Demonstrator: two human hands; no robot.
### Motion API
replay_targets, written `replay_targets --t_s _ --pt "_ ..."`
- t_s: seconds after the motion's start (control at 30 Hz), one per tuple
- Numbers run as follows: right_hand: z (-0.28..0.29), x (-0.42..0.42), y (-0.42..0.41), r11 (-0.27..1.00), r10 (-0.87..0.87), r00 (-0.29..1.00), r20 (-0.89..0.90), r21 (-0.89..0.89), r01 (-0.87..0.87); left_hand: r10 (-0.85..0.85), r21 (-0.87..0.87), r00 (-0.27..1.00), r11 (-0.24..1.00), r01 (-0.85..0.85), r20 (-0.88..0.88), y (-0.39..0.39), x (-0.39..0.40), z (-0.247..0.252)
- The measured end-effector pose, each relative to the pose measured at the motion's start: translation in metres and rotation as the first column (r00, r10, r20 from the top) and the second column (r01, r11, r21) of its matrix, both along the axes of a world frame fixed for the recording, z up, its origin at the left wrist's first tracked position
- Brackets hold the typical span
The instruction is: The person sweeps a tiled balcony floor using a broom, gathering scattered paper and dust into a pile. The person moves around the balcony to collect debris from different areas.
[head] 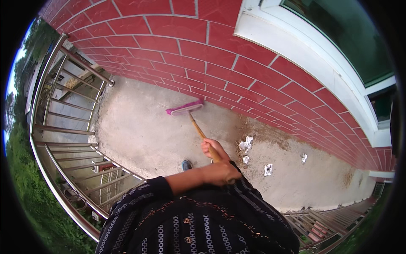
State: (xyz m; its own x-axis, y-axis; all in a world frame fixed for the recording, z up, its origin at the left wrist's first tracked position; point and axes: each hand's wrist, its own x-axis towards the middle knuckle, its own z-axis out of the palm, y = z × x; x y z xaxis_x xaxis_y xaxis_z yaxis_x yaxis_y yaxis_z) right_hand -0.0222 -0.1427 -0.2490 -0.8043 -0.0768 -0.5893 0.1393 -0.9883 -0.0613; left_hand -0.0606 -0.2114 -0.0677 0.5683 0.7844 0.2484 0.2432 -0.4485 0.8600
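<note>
Both my hands are on the wooden handle (198,126) of a broom. My left hand (226,173) grips it near its top end, close to my body, with the left forearm crossing in front of me. Lower down the handle, my right hand (214,148) is closed around it. The broom head (185,108), with magenta bristles and a pale rim, is at the concrete floor (136,117), its right end close to the foot of the red tiled wall. Right of my hands lie crumpled white scraps (245,144) and a strip of brown dirt and loose debris (242,127).
The red tiled wall (190,57) runs along the far side, below a white-framed window (317,57). Metal railings (68,152) edge the floor at left, and another railing (317,222) stands lower right. More scraps (268,170) lie rightward. My shoe (187,165) shows below the broom.
</note>
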Motion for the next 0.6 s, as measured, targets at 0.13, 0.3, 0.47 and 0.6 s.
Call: replay_targets --t_s 0.13,0.3,0.47,0.6 --pt "0.023 0.106 0.024 0.938 -0.285 0.956 0.069 -0.187 0.293 -0.224 0.072 0.97 0.973 0.218 0.098 0.027 0.067 0.024" --pt "0.048 0.181 0.034 0.904 -0.374 0.911 0.176 -0.151 0.4 -0.395 0.245 0.907 0.903 0.353 0.146 0.035 0.103 0.03" --pt "0.068 0.179 0.026 0.895 -0.365 0.924 0.118 -0.228 0.383 -0.465 0.265 0.879 0.865 0.427 0.1 0.028 0.102 0.05" --pt "0.061 0.143 0.022 0.91 -0.282 0.959 -0.041 -0.327 0.254 -0.434 0.128 0.901 0.894 0.429 0.019 0.028 0.096 0.061"
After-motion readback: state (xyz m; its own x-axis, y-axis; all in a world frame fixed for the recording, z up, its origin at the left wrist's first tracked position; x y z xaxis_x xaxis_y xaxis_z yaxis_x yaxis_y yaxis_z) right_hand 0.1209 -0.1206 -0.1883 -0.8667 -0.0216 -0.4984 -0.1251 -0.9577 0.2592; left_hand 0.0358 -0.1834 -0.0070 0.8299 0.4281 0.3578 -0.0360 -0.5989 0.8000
